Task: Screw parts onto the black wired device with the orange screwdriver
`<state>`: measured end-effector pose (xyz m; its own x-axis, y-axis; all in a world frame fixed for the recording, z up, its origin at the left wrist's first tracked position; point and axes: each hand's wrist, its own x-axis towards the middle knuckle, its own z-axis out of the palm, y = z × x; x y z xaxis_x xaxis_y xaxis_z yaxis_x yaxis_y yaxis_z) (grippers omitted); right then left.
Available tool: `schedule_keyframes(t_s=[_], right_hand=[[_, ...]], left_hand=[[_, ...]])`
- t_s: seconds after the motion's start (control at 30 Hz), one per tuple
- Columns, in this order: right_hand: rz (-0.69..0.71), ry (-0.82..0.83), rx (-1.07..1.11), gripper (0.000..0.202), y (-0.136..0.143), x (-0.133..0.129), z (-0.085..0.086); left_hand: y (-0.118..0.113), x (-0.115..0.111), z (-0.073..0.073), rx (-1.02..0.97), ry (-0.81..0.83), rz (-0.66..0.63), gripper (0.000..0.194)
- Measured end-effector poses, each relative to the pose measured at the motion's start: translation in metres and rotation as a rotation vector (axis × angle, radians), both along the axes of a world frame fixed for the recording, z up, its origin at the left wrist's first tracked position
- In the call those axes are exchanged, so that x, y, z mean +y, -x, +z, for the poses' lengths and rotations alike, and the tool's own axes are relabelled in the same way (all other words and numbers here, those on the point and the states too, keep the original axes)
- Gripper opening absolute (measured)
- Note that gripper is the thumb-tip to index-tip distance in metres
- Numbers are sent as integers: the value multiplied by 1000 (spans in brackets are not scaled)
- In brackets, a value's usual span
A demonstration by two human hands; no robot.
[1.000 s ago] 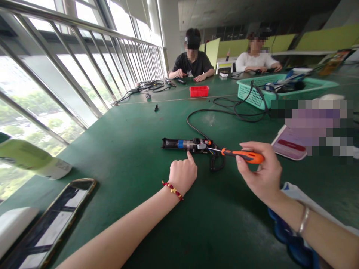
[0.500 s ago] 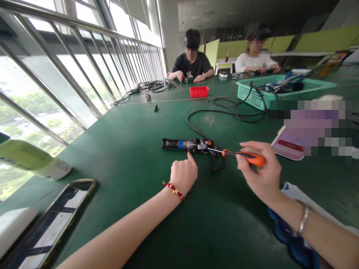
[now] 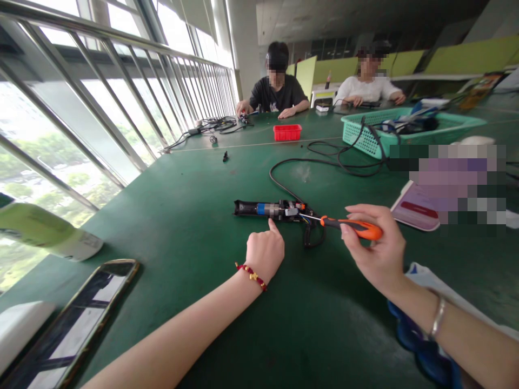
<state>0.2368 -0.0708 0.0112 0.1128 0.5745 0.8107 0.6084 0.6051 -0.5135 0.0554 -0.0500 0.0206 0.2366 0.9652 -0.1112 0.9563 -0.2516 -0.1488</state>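
A black corded device [image 3: 247,208] lies opened on the green table, its inside showing a blue band, a metal cylinder and small wires. My right hand [image 3: 379,243] grips the handle of an orange and black screwdriver [image 3: 360,229]. The screwdriver's thin shaft points left, and its tip is at the device's inner parts, beside a grey piece. My left hand [image 3: 265,251] has its index finger stretched out at the device's near side, the other fingers curled. Whether that fingertip touches the housing I cannot tell.
A black cable [image 3: 279,163] loops from the device toward a green basket [image 3: 367,141] of parts. Beyond are a red tray [image 3: 287,133] and a small black piece [image 3: 225,156]. A phone [image 3: 97,302] and green bottle [image 3: 44,232] are at left. Two people sit across the table.
My hands, the screwdriver and the device look nearly unmoved. Across the table, the person in black has moved one hand left toward the heap of cables.
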Motion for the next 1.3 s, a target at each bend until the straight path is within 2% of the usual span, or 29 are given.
schedule_keyframes(t_s=[0.2,0.37,0.57,0.73,0.97,1.17,1.3], right_hand=[[56,-36,55,36,-3,4,-5],[12,39,-21,22,-2,0,-1],[19,3,-16,21,0,-1,2],[18,41,-49,14,-1,-1,1],[32,-41,22,32,-2,3,-3],[23,44,-49,15,-1,0,0],[15,6,-19,23,-1,1,-2]], left_hand=[[0,0,0,1,7,-14,52],[0,-1,0,4,2,-8,52],[1,-1,0,6,-1,-17,51],[1,-1,0,-1,-5,-11,51],[1,-1,-1,-3,-14,-3,52],[1,0,-2,2,-1,1,52],[1,0,-2,-1,-6,0,52]])
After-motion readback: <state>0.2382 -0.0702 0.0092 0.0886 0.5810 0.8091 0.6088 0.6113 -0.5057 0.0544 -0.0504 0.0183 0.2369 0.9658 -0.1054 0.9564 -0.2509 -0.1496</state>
